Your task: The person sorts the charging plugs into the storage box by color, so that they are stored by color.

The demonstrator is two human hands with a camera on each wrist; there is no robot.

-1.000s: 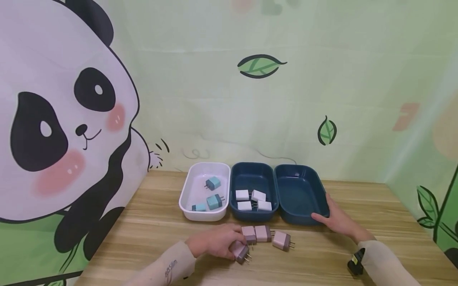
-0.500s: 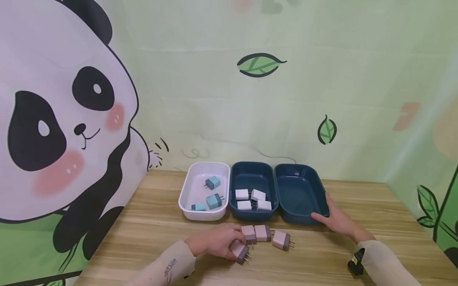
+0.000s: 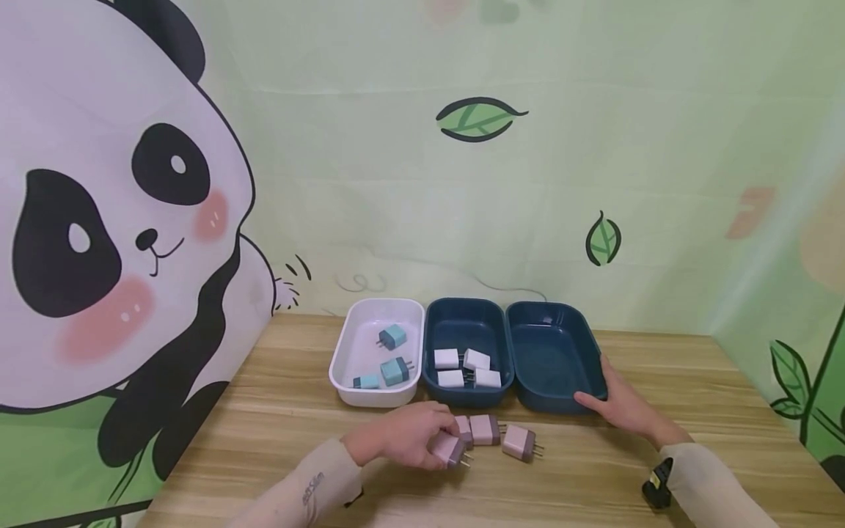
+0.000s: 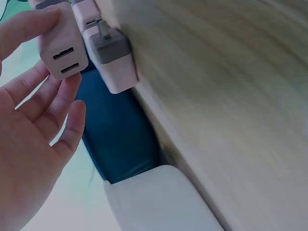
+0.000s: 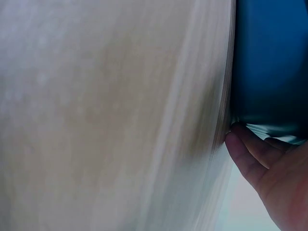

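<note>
My left hand (image 3: 405, 436) pinches a pink USB wall charger (image 3: 447, 449) with a mauve prong end, thumb on one side and fingertips on the other. In the left wrist view, two slots show on the held charger (image 4: 62, 55). Just beyond it, a pink charger (image 3: 464, 431) is partly hidden; another (image 3: 485, 430) lies beside it, and a third (image 3: 518, 443) sits further right. My right hand (image 3: 623, 403) rests on the front right corner of the right dark blue tray (image 3: 557, 352), thumb spread along the front and fingers against the outer side.
The middle blue tray (image 3: 469, 320) contains several white chargers (image 3: 477, 361). Left of it, a white tray (image 3: 379, 398) holds teal chargers (image 3: 395, 372). All three trays stand side by side on the wooden table (image 3: 290, 374), before a printed cloth backdrop (image 3: 370, 183).
My left hand has lifted the pink charger slightly from the table and shifted it a little to the right. My right hand and the trays stay put.
</note>
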